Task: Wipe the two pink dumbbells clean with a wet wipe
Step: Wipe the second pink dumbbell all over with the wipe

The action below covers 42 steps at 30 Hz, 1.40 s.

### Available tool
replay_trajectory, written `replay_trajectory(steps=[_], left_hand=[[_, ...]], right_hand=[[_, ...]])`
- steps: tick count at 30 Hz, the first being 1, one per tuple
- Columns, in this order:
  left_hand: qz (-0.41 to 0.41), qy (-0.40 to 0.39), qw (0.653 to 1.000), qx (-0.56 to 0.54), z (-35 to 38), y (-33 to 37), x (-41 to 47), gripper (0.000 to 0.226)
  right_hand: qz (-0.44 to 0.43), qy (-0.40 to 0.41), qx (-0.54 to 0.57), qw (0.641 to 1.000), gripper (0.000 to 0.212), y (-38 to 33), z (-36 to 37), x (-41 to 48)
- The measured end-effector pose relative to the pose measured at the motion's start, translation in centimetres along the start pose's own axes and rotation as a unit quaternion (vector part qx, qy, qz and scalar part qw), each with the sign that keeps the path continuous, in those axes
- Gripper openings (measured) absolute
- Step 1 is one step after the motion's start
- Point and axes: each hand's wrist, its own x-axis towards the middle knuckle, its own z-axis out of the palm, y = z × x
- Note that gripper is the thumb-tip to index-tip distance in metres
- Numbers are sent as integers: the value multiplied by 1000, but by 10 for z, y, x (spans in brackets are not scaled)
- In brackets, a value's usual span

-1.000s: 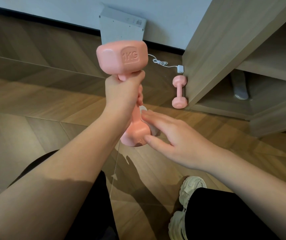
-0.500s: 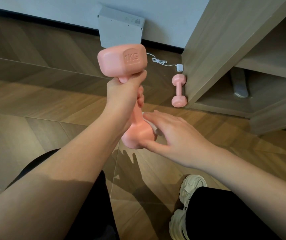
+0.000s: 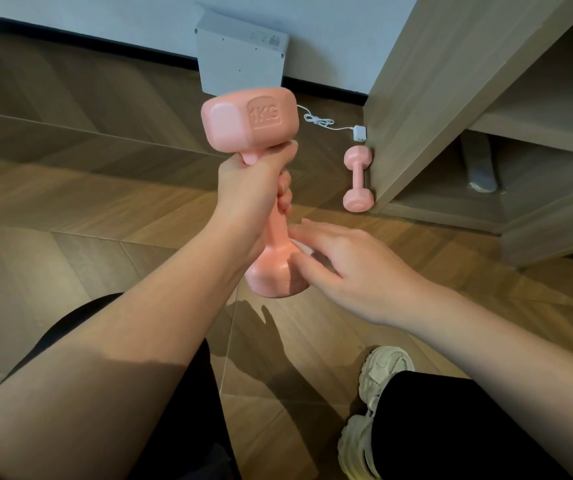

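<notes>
Two pink dumbbells in view. Held dumbbell (image 3: 254, 123) is up in the air in front of the person, roughly upright and tilted a bit, with the "1KG" head on top and the other head low. Left grip (image 3: 250, 188) is wrapped around the handle just under the top head, fingers curled tight round it. Right grip (image 3: 351, 268) is at the lower head, fingers nearly straight and lying together, pressing a wet wipe (image 3: 299, 244) against the side of that head; thumb touches the head's lower face. Only a small white edge of the wipe shows under the fingers.

Second dumbbell (image 3: 358, 178) lies on the floor (image 3: 70, 202), just beside the corner of a wooden cabinet (image 3: 434, 98); whether it touches the cabinet is unclear. White charger (image 3: 360, 132) with a coiled cable sits on the floor just behind it. White box (image 3: 240, 64) leans against the wall (image 3: 105, 12) behind the held dumbbell. Pale shoe (image 3: 382, 372) and black trouser legs at the bottom of the view.
</notes>
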Motion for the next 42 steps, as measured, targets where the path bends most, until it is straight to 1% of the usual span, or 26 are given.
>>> replay_trajectory(steps=[5, 7, 8, 9, 10, 11, 13, 15, 17, 20, 22, 25, 29, 32, 36, 38, 39, 42], left_hand=[[6, 30, 999, -16, -4, 3, 1, 29], [5, 36, 999, -24, -5, 4, 2, 25], [0, 35, 999, -28, -5, 4, 1, 23], [-9, 33, 999, -34, -5, 5, 1, 21], [-21, 26, 999, -41, -5, 5, 1, 20], [-33, 14, 998, -50, -5, 5, 1, 19], [-49, -31, 996, -71, -5, 7, 1, 20], [-49, -94, 989, -101, -7, 10, 1, 23], [-45, -172, 975, -134, -9, 15, 1, 23], [-34, -263, 951, -157, -11, 18, 2, 27], [-40, -281, 944, -167, -10, 20, 1, 35], [-35, -258, 956, -138, -6, 21, 0, 45], [25, -175, 983, -56, -1, 17, 0, 47], [41, -98, 994, -12, -1, 10, 1, 41], [58, -17, 998, 27, -8, 7, 9, 39], [75, 2, 997, 33, -12, 7, 13, 39], [82, 5, 996, 32, -13, 7, 14, 38], [87, -5, 996, 35, -9, 5, 14, 35]], right_hand=[[-46, 60, 27, 997, 43, -6, 2, -9], [-49, 61, 20, 997, 47, -6, 4, -11], [-46, 51, 4, 998, 50, -4, 7, -10], [-40, 37, -12, 998, 59, -2, 9, -9], [-34, 27, -16, 999, 69, 1, 12, -7], [-27, 28, -2, 999, 75, 4, 16, -6], [-12, 69, 58, 996, 70, 8, 16, -4], [-6, 99, 118, 988, 64, 11, 10, -4], [-16, 108, 159, 981, 66, 14, 1, -5], [-41, 73, 218, 972, 71, 15, -8, -7], [-49, 57, 224, 972, 71, 14, -9, -6], [-45, 77, 173, 981, 66, 12, -7, -3], [-43, 87, 92, 991, 59, 8, 2, 0], [-54, 63, 88, 993, 58, 2, 6, -2], [-72, 41, 89, 993, 50, -3, 9, -10], [-71, 21, 90, 993, 47, -4, 9, -10], [-69, 25, 87, 993, 43, -3, 8, -7], [-40, 82, 91, 992, 30, 2, 4, 4]])
